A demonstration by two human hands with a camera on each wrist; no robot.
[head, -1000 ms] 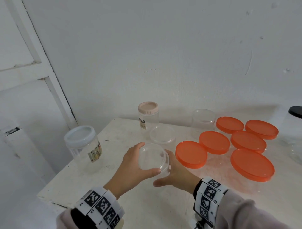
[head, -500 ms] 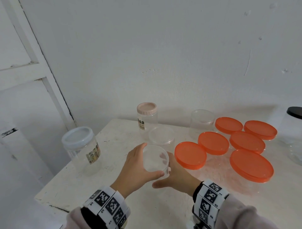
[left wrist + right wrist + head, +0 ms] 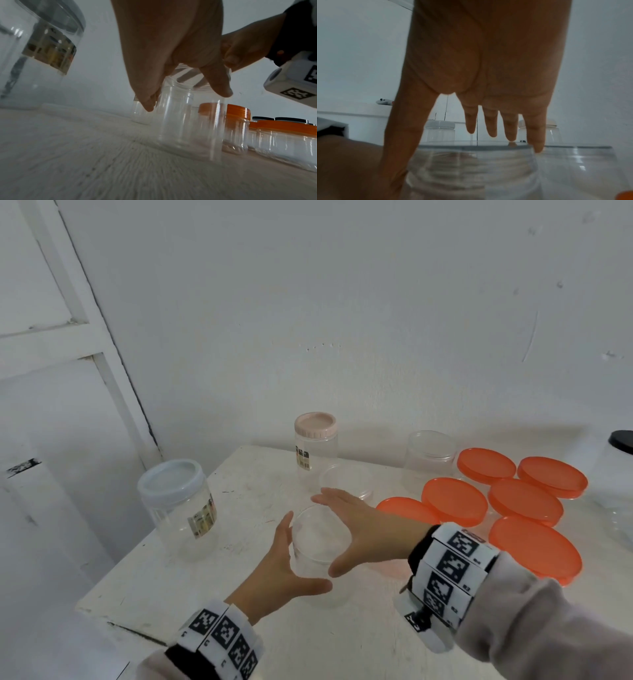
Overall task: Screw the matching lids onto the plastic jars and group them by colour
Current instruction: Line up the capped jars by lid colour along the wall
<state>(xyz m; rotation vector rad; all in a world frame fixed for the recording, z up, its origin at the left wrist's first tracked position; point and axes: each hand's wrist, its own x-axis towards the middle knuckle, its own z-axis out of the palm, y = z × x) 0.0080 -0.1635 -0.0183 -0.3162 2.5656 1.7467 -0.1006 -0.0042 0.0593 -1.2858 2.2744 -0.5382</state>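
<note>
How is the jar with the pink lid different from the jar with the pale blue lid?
The jar with the pink lid is narrow and stands at the back of the table, by the wall. The jar with the pale blue lid is much wider and stands at the left edge. The pink lid has a ribbed rim; the blue lid looks smooth and domed. Both are clear plastic, upright, closed, with a label on the side.

My left hand [image 3: 277, 570] cups inward, fingers relaxed; my right hand [image 3: 363, 529] spreads flat, fingers straight, thumb down.
</note>
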